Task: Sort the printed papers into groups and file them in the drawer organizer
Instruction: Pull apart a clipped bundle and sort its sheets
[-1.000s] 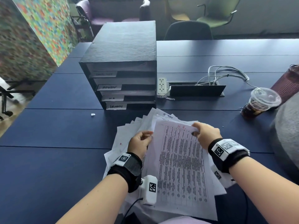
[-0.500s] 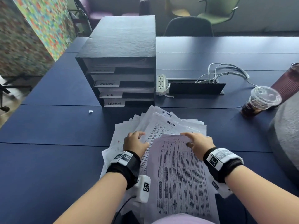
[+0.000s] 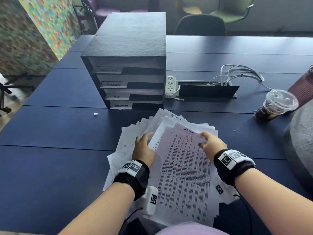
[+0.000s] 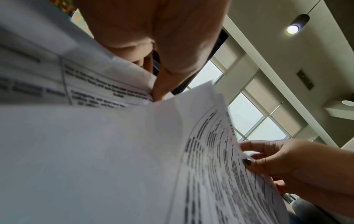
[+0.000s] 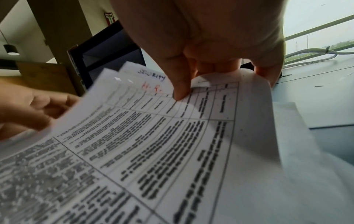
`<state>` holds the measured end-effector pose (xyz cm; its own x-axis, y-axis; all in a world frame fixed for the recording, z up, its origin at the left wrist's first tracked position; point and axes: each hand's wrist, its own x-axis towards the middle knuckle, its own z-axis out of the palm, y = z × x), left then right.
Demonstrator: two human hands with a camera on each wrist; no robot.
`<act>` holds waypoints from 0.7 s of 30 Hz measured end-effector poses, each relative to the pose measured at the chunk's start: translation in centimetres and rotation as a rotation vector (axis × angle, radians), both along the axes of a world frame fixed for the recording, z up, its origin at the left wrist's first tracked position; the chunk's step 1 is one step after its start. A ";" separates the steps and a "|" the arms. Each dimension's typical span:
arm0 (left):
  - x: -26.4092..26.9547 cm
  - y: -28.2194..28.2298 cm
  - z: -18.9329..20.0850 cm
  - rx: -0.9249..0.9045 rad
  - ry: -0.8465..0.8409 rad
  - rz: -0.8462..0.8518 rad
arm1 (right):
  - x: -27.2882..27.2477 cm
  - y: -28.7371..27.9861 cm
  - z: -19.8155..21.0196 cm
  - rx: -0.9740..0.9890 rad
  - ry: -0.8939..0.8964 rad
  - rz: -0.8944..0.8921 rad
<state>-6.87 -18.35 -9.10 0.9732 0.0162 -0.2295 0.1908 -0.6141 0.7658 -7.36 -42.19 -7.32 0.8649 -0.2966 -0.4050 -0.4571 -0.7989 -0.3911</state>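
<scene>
The right hand point(image 3: 210, 141) pinches the top sheet point(image 3: 184, 175) at its far right corner; the left hand point(image 3: 143, 148) grips the fanned papers point(image 3: 133, 133) beneath, near the worktop's point(image 3: 50, 133) near edge.

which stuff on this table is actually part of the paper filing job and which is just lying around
Part of the job:
- top sheet marked H.R., pinched by left hand and right hand
- fanned paper pile beneath it
- drawer organizer, slots labelled ADMIN, H.R., SECURITY

Just lying about:
- iced drink cup
- power strip
- white cables
- small white scrap

Matt paper sheets point(image 3: 184, 175); rough-textured organizer point(image 3: 130, 36); glossy plastic cup point(image 3: 277, 104).
</scene>
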 end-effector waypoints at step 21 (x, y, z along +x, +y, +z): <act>0.7 1.3 0.4 -0.081 0.026 -0.081 | -0.7 0.1 0.3 -0.041 -0.116 0.267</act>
<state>-6.20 -17.04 -8.71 0.9642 -0.0816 -0.2523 0.1639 -0.5645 0.8090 -8.01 -42.06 -7.00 0.9545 -0.0661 -0.2909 -0.1822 -0.9012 -0.3931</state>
